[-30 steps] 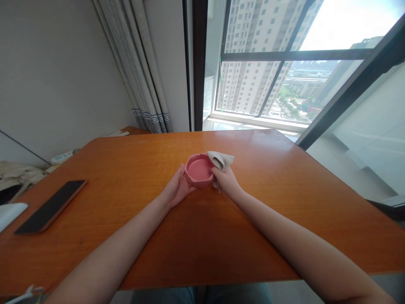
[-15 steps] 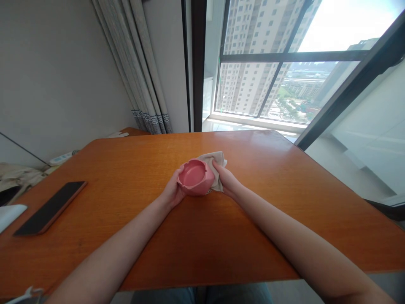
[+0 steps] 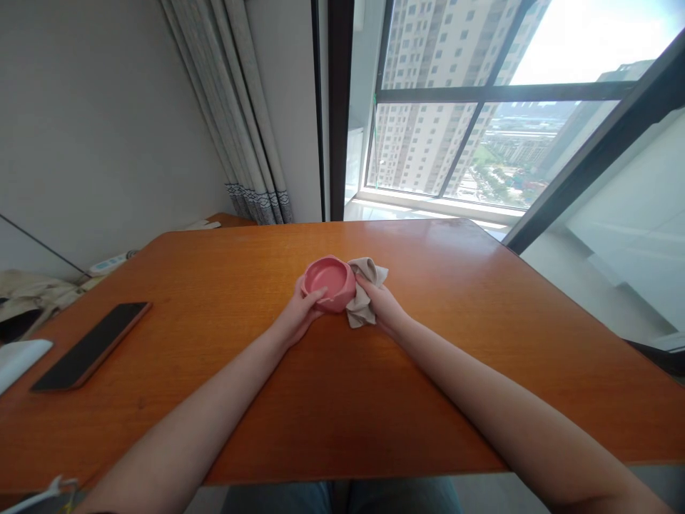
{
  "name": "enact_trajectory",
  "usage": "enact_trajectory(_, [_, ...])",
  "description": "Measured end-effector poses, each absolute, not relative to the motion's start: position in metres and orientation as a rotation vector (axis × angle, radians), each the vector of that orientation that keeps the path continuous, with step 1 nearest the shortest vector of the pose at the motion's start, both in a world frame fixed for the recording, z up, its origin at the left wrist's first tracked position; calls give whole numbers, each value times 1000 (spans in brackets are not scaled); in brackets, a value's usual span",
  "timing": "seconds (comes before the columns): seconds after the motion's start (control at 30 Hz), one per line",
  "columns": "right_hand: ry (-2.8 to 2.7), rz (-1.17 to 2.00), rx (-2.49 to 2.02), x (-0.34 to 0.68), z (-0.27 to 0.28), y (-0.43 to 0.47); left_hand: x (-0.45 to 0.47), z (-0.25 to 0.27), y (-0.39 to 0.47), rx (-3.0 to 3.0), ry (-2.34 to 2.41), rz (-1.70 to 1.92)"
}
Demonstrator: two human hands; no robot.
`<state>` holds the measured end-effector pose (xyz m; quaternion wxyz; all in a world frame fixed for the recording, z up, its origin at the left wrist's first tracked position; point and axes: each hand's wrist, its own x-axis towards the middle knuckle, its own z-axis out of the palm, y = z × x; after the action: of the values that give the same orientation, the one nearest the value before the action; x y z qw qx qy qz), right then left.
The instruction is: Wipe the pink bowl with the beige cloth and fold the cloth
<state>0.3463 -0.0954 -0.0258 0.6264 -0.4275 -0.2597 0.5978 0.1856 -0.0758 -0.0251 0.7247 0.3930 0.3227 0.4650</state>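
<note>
A pink bowl with a notched rim and faceted sides (image 3: pixel 327 277) is held above the middle of the table, its opening tipped toward me. My left hand (image 3: pixel 300 312) is closed on its left side, with the thumb over the near rim and the fingers underneath. My right hand (image 3: pixel 379 300) pinches a crumpled beige cloth (image 3: pixel 362 312) at the bowl's right side. The cloth lies against or just beside the outer wall; which of these I cannot tell. Part of the bowl's underside is hidden by my left fingers.
On the wooden table (image 3: pixel 428 400), a dark flat slab with a brown edge (image 3: pixel 93 346) lies to the left. A white object (image 3: pixel 24 360) sits at the left edge, near piled fabric (image 3: pixel 32 300). A grey curtain (image 3: pixel 240 121) and large window (image 3: pixel 422 143) stand beyond.
The bowl has turned and shifted slightly away from me, and my left thumb now lies over its rim. The cloth has bunched up and hangs lower at the bowl's right side.
</note>
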Motion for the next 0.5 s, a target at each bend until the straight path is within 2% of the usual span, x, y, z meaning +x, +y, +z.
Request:
enact_trajectory(0.27, [-623,1434,-987,352,-29,-93,188,-20,-76,720,730,1024])
enact_trajectory(0.5, [-692,1523,-953,347,-31,-93,187,-23,-73,677,526,990])
